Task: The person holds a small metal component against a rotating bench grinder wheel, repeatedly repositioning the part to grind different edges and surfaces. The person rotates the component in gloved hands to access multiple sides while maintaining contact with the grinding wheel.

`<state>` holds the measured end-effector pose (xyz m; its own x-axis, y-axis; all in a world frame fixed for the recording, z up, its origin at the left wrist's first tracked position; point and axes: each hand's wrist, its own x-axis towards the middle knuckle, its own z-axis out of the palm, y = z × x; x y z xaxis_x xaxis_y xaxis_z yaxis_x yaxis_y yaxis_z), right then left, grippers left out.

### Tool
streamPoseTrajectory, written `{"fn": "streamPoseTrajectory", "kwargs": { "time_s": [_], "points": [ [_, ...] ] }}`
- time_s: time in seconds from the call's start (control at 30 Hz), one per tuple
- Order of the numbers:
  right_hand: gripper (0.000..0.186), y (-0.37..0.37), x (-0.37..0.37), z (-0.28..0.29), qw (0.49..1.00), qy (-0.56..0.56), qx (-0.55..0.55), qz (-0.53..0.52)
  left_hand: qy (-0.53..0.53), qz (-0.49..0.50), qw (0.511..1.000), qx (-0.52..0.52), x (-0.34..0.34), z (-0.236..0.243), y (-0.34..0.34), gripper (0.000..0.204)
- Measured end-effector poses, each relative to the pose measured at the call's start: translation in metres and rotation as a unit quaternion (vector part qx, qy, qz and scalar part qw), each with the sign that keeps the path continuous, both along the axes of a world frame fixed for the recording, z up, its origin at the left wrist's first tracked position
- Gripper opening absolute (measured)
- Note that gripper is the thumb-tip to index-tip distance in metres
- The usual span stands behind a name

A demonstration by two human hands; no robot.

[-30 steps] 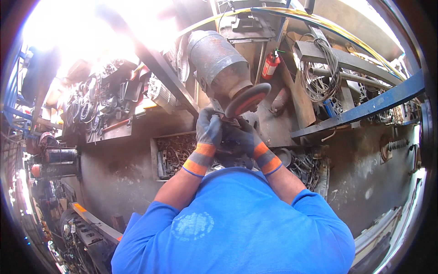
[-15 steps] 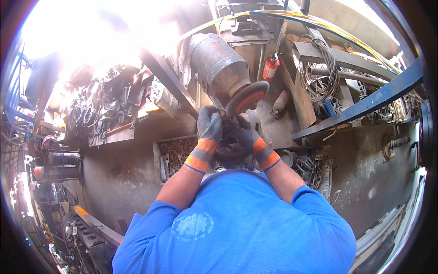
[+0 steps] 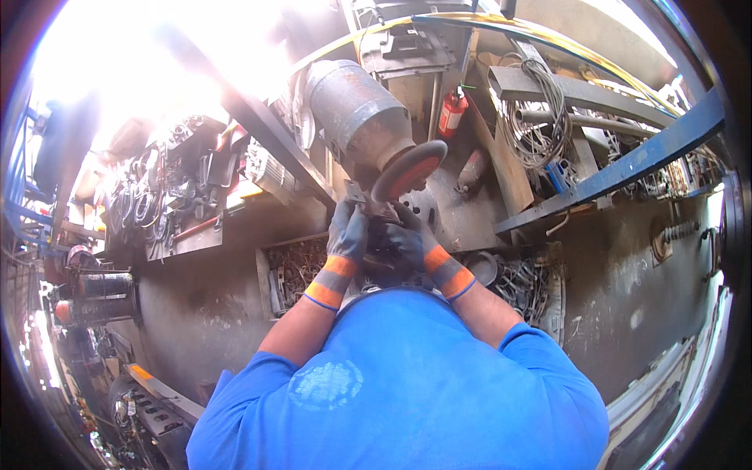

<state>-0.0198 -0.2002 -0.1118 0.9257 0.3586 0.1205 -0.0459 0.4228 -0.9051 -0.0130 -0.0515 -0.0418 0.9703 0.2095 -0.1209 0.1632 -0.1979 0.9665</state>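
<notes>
A grey, rust-marked bench grinder (image 3: 354, 102) is just ahead of me, with a dark, red-faced wheel (image 3: 409, 171) at its near end. A small metal piece (image 3: 374, 208) sits at the wheel's lower edge. My left hand (image 3: 347, 233), in a grey glove with an orange striped cuff, is closed on the piece's left part. My right hand (image 3: 411, 237), gloved the same way, is closed on its right side, just below the wheel. Whether the piece touches the wheel I cannot tell, and the fingertips are partly hidden.
Scrap bins (image 3: 517, 286) flank my hands below. A blue beam (image 3: 619, 168), coiled cables (image 3: 540, 117) and a red extinguisher (image 3: 453, 113) are at the right. Metal parts and hand tools (image 3: 184, 188) crowd the left. A dark post (image 3: 270, 137) slants beside the grinder.
The whole view has shifted slightly, with the grinder further left. My hands are a little lower relative to the wheel, and more of the metal piece shows above my left fingers.
</notes>
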Motion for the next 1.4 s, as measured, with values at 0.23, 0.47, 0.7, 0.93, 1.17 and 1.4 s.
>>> {"fn": "streamPoseTrajectory", "kwargs": {
  "time_s": [0.23, 0.47, 0.7, 0.93, 1.17, 1.4],
  "points": [
    [0.050, -0.015, 0.011, 0.049, 0.835, -0.407, -0.356, -0.099, 0.028, -0.116, 0.961, 0.249, -0.009, 0.055, -0.003, 0.045],
    [0.061, -0.004, 0.023, 0.026, 0.968, -0.133, -0.213, 0.005, -0.032, -0.017, 0.969, 0.244, -0.008, -0.012, 0.005, 0.038],
    [0.065, 0.005, -0.003, -0.002, 0.991, -0.022, -0.128, 0.014, -0.056, -0.143, 0.977, 0.148, -0.035, 0.007, 0.023, 0.034],
    [0.084, -0.013, -0.009, 0.052, 0.976, -0.080, -0.202, -0.014, 0.037, -0.276, 0.952, 0.131, -0.028, 0.012, 0.020, 0.027],
    [0.086, -0.011, -0.002, 0.016, 0.979, -0.062, -0.180, -0.068, 0.054, -0.222, 0.972, 0.047, -0.018, 0.004, 0.018, 0.033],
    [0.087, -0.004, -0.003, 0.033, 0.986, -0.014, -0.153, -0.069, 0.020, -0.227, 0.973, 0.021, -0.011, -0.009, 0.018, 0.031]
  ]
}}
